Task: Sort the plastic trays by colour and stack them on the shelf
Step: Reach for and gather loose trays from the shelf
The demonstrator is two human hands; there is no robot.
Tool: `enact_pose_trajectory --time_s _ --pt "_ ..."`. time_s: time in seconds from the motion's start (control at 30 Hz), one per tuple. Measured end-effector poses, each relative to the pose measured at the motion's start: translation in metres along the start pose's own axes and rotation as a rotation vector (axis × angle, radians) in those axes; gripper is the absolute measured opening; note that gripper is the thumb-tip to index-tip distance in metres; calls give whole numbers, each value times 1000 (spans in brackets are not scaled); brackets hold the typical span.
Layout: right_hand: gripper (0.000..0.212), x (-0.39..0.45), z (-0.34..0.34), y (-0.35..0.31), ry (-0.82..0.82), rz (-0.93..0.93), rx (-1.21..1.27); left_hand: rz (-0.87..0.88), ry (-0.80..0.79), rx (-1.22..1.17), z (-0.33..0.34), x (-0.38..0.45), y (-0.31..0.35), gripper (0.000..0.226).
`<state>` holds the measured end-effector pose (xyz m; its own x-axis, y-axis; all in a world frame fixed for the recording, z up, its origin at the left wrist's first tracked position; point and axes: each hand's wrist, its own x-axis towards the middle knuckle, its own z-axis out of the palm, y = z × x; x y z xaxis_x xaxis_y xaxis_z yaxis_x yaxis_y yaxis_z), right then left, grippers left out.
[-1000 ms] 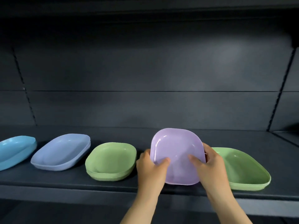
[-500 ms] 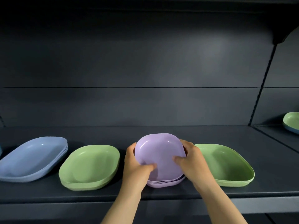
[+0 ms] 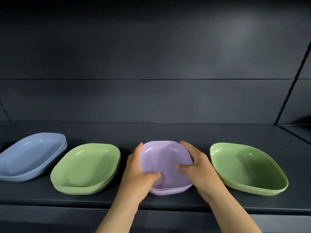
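1. Blue tray stack point(image 3: 32, 157): sits at the far left of the shelf point(image 3: 151, 132), several trays nested. Untouched; no action needed for the present step.

2. Left green tray stack point(image 3: 85, 167): stands just beside the blue one and well clear of the hands. Rims look evenly nested.

3. Left hand point(image 3: 138, 172): clamped on the left edge of the top purple tray point(image 3: 165, 158), thumb curled over the rim onto the inner face, fingers round the outside.

4. Purple stack point(image 3: 170, 190): sits at the shelf centre, near the front edge. The top purple tray rests tilted on it, its near rim raised, with a dark gap showing along the front right. Judgement: the tray is not yet seated.

5. Right hand point(image 3: 195, 165): grips the right edge in mirror fashion, thumb on the inner face, fingers behind the far corner.

6. Recommended handling: line up the corners with the tray below, lower the near rim until the gap closes all round, then press lightly and release both hands together. Releasing one side first risks the tray skewing or sliding towards the front edge.

7. Right green tray stack point(image 3: 247, 167): stands apart from the right hand. It probably holds more than one tray, though the rim lines are too faint to count. A second green pile suggests merging remains to be done.
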<state>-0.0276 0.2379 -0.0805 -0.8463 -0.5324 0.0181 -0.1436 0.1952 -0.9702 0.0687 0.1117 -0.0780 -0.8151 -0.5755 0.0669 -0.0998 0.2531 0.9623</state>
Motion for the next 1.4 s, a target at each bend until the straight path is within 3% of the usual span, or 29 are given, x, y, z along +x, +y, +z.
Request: enact_pose_trajectory --time_s 0.23,0.37,0.57,0.7,0.83,0.93,1.17,1.4 --pt "64 2 2 -1 4 -3 -30 -47 6 32 -3 -1 2 56" --pt "41 4 3 -1 -1 -37 -59 -95 38 51 -2 -3 5 80" --pt "66 0 3 -7 -44 -89 -1 -167 2 116 -7 0 14 92" --pt "63 -9 -17 -25 -30 -299 -273 -147 24 348 -8 -2 38 77" --pt "60 -29 -61 -50 -43 -560 -625 -1 1 673 6 -18 84 68" --pt "66 -51 -109 -59 -38 -651 -904 136 -16 864 36 -33 114 60" --pt "64 -120 -241 -44 30 -497 -1325 408 -4 1061 155 -73 144 51" --pt "68 -168 -362 -15 125 -299 -1378 466 -85 964 254 -113 164 49"
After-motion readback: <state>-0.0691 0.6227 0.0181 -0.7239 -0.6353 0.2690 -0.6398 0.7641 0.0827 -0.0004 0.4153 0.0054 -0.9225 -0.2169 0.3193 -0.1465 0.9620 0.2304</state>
